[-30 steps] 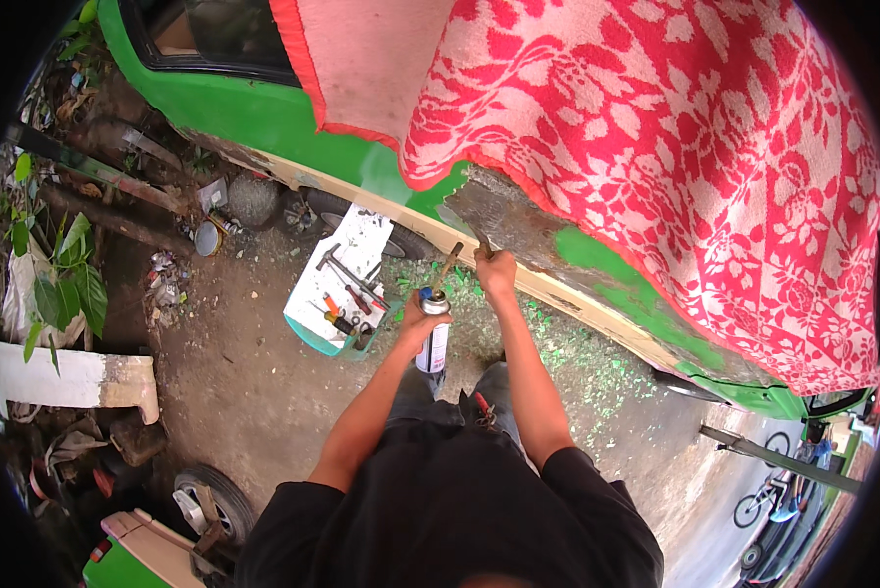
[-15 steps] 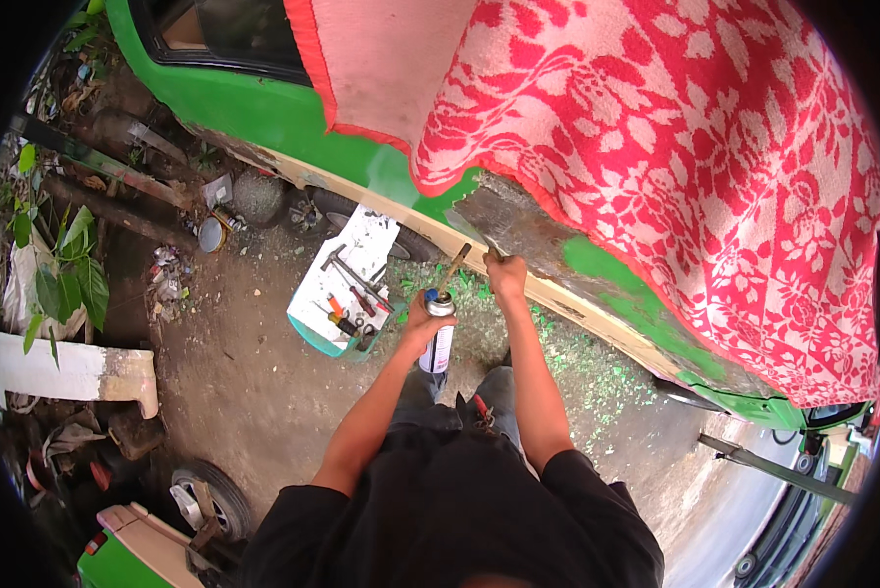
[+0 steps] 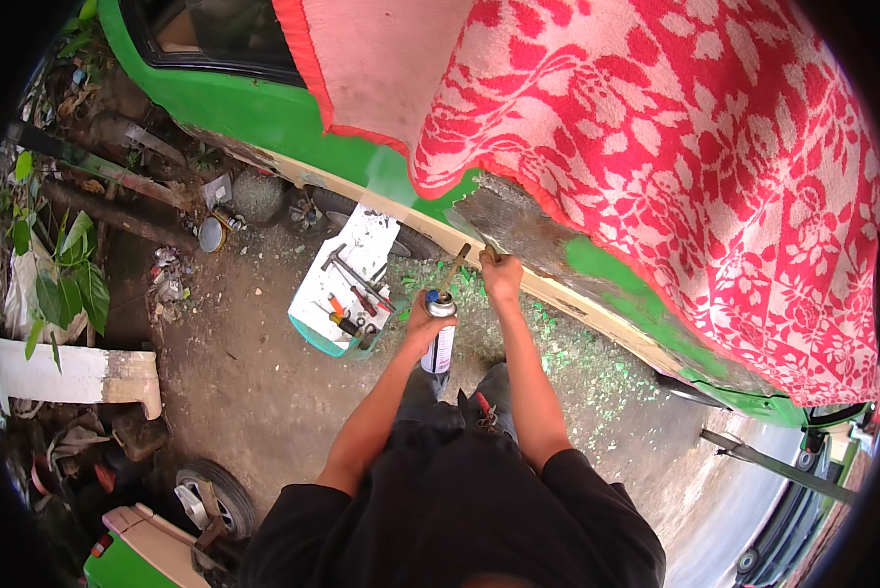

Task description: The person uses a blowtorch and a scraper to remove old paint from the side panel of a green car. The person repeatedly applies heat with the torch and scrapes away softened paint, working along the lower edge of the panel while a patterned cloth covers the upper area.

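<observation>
- Both hands are raised toward the side of a green car body (image 3: 263, 113), forearms coming up from the lower edge.
- Left hand (image 3: 422, 323) is closed round a gas canister (image 3: 440, 338) — a white cylinder with a blue top, held upright, with a thin metal nozzle (image 3: 453, 269) slanting up toward the panel.
- Right hand (image 3: 502, 277) is closed against the bare, grey scraped patch (image 3: 518, 230) of the car; what it grips is too small to tell.
- Nozzle tip and right hand sit just beside each other at the lower edge of that patch.
- Red-and-white flowered blanket (image 3: 675, 167) hangs over the car above the patch — its hem lies just over the hands.
- White tray (image 3: 347, 284) of hand tools, a hammer among them, lies on the dirt ground (image 3: 234, 382) just left of the canister.
- Green paint flakes (image 3: 577, 363) are scattered on the ground under the panel.
</observation>
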`<state>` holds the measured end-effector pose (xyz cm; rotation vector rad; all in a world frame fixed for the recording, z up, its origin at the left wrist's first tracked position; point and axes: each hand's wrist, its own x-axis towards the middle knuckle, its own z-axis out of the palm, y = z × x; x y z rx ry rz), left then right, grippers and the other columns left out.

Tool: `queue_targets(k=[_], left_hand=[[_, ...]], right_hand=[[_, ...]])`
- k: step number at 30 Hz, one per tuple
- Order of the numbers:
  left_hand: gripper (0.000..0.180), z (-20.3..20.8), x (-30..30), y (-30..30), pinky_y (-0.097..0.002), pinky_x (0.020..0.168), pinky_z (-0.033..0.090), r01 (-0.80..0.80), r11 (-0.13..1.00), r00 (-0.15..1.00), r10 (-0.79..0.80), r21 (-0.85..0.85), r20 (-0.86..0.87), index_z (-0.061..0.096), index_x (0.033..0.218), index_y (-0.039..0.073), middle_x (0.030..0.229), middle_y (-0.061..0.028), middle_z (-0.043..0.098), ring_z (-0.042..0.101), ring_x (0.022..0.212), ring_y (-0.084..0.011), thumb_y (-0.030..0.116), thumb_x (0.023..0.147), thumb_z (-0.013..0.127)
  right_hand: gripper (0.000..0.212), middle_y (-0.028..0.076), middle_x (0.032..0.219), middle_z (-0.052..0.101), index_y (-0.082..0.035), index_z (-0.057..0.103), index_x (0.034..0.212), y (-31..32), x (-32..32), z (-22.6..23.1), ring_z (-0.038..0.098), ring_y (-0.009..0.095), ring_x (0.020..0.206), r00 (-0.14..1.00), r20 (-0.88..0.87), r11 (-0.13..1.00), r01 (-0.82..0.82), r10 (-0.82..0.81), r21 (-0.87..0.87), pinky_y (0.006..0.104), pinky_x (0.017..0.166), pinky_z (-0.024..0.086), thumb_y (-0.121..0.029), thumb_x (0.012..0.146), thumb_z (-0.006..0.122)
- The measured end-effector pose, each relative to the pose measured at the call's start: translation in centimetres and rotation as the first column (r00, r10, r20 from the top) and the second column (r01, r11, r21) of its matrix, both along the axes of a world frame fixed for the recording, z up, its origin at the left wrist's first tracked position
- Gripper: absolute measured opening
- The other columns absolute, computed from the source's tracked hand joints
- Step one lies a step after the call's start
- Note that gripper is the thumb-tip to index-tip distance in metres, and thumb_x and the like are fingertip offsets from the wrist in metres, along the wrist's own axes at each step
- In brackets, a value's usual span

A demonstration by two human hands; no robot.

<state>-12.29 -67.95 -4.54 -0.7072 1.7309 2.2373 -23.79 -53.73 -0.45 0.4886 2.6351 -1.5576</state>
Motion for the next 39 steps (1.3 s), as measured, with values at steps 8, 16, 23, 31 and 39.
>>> queue_targets(k=[8, 16, 23, 31, 39], left_hand=[[0.056, -0.2, 0.9, -0.7, -0.0359, 0.079, 0.050, 0.009, 0.992, 1.000, -0.007, -0.127, 0.017, 0.054, 0.107, 0.006, 0.093, -0.0053, 0.064, 0.064, 0.087, -0.0187, 0.002, 0.059, 0.082], [0.058, -0.1, 1.0, -0.9, -0.0355, 0.079, 0.050, -0.053, 0.998, 0.998, 0.054, -0.024, 0.020, 0.053, 0.108, 0.006, 0.094, -0.0054, 0.063, 0.063, 0.088, -0.0191, 0.000, 0.058, 0.082], [0.055, 0.1, 1.0, -0.9, -0.0356, 0.080, 0.050, -0.025, 0.998, 0.999, 0.027, -0.052, 0.047, 0.055, 0.107, 0.005, 0.096, -0.0058, 0.065, 0.064, 0.090, -0.0191, -0.001, 0.059, 0.082], [0.055, 0.3, 1.2, -1.4, -0.0348, 0.075, 0.048, -0.040, 0.997, 0.999, 0.041, -0.071, 0.004, 0.048, 0.100, 0.009, 0.088, -0.0045, 0.060, 0.060, 0.082, -0.0179, 0.000, 0.057, 0.082], [0.052, 0.8, 1.2, -1.5, -0.0340, 0.074, 0.048, -0.084, 0.996, 0.996, 0.084, -0.043, 0.012, 0.050, 0.100, 0.007, 0.089, -0.0043, 0.061, 0.061, 0.082, -0.0167, -0.001, 0.059, 0.081]], right_hand=[[0.036, 0.025, 0.061, 0.062, 0.007, 0.065, 0.068, -0.2, -0.1, -0.8, 0.066, 0.031, 0.060, 0.994, 0.102, 0.999, -0.033, 0.036, -0.037, 0.0433, 0.062, 0.048, -0.027, 0.080, 0.070], [0.037, 0.028, 0.063, 0.062, 0.008, 0.064, 0.067, -1.6, -0.1, 1.1, 0.066, 0.039, 0.061, 0.999, 0.008, 0.998, -0.047, 0.048, -0.037, 0.0456, 0.062, 0.049, -0.026, 0.080, 0.069], [0.039, 0.030, 0.066, 0.062, 0.009, 0.064, 0.069, -2.3, -0.9, 1.7, 0.068, 0.041, 0.068, 0.997, 0.068, 1.000, -0.026, 0.026, 0.003, 0.0464, 0.066, 0.050, -0.027, 0.081, 0.069], [0.038, 0.019, 0.057, 0.056, 0.008, 0.060, 0.064, -2.5, -1.0, 2.5, 0.059, 0.026, 0.057, 0.997, 0.058, 0.997, -0.048, 0.044, 0.064, 0.0417, 0.058, 0.046, -0.024, 0.082, 0.069], [0.036, 0.032, 0.072, 0.063, 0.010, 0.065, 0.071, -2.5, -0.8, 4.0, 0.068, 0.043, 0.077, 0.981, 0.181, 0.995, -0.084, 0.073, 0.050, 0.0467, 0.072, 0.051, -0.024, 0.082, 0.068]])
